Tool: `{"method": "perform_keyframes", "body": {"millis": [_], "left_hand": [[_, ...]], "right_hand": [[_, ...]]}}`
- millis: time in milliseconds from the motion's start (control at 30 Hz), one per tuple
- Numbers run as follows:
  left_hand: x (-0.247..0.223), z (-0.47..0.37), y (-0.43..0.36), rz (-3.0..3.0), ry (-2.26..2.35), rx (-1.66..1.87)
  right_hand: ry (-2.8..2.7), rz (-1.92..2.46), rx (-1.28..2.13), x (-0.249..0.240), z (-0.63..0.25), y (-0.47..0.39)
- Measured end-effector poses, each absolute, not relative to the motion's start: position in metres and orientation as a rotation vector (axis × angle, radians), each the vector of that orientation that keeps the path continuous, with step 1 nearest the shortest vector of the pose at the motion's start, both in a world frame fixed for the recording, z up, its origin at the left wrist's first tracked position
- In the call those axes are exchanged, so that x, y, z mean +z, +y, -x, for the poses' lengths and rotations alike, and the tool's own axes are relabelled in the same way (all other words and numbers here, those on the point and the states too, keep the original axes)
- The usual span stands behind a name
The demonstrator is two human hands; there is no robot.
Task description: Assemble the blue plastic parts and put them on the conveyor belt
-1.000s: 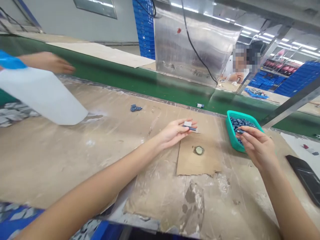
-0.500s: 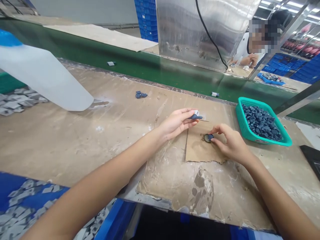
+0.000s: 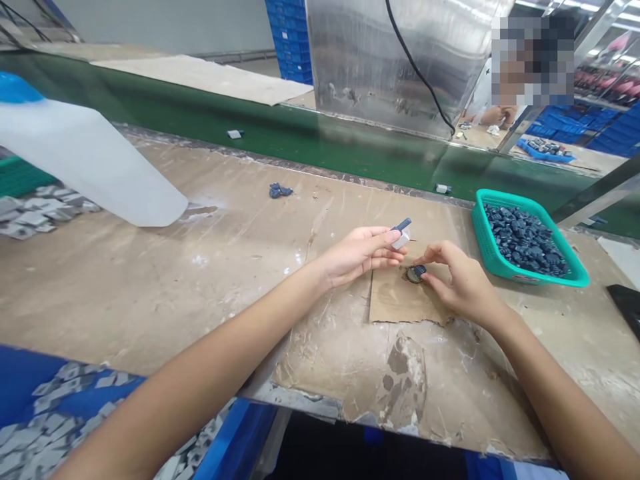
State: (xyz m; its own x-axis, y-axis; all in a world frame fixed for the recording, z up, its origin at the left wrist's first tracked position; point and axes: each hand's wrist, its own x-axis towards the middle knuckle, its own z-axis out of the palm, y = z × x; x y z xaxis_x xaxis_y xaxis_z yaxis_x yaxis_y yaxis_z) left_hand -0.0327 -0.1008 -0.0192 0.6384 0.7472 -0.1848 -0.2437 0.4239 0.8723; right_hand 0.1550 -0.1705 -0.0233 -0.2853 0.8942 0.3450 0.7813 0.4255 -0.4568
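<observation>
Between the thumb and fingers of my left hand (image 3: 363,255) is a small white block with a dark blue stick-like part (image 3: 401,225) pointing up and to the right. My right hand (image 3: 457,280) pinches a small dark blue plastic piece (image 3: 420,270) against a round metal cap (image 3: 413,275), which looks like a bottle cap. The cap lies on a square of brown cardboard (image 3: 400,303). Right of my right hand stands a green basket (image 3: 530,279) filled with dark blue pieces (image 3: 523,240).
A white jug (image 3: 115,167) with a blue top leans at the left beside grey-white blocks (image 3: 35,213). Some blue pieces (image 3: 279,191) lie mid-table. Small parts (image 3: 235,134) sit on the green belt (image 3: 280,137). A co-worker (image 3: 500,100) is behind the metal housing (image 3: 390,67).
My left hand has turned the held block, so its blue part now points upward. My right hand stays at the cap. Parts on the green belt have moved right.
</observation>
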Motion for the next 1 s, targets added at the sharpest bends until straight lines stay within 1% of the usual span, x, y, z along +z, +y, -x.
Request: {"method": "perform_keyframes", "body": {"millis": [67, 233, 333, 400, 667, 833, 933, 1000], "left_hand": [[-0.018, 0.033, -0.104, -0.982, 0.617, 0.641], [-0.014, 0.031, -0.113, -1.173, 0.546, 0.525], [-0.012, 0.029, -0.120, -1.267, 0.502, 0.473], [-0.011, 0.027, -0.124, -1.321, 0.494, 0.448], [-0.012, 0.025, -0.129, -1.382, 0.472, 0.465], [-0.014, 0.021, -0.137, -1.412, 0.546, 0.619], [-0.017, 0.018, -0.141, -1.381, 0.553, 0.692], [-0.018, 0.017, -0.141, -1.363, 0.547, 0.709]], "right_hand": [[-2.030, 1.391, 0.355, -0.023, -0.156, -0.171], [-1.421, 1.120, 0.841, -0.013, -0.156, -0.170], [-1.245, 1.055, 0.993, -0.006, -0.152, -0.173], [-1.215, 1.058, 1.034, -0.003, -0.149, -0.176], [-1.279, 1.065, 0.972, 0.000, -0.140, -0.183], [-1.325, 1.085, 0.813, -0.004, -0.134, -0.188], [-1.490, 1.070, 0.798, -0.006, -0.136, -0.189], [-1.709, 1.155, 0.647, -0.006, -0.139, -0.188]]}}
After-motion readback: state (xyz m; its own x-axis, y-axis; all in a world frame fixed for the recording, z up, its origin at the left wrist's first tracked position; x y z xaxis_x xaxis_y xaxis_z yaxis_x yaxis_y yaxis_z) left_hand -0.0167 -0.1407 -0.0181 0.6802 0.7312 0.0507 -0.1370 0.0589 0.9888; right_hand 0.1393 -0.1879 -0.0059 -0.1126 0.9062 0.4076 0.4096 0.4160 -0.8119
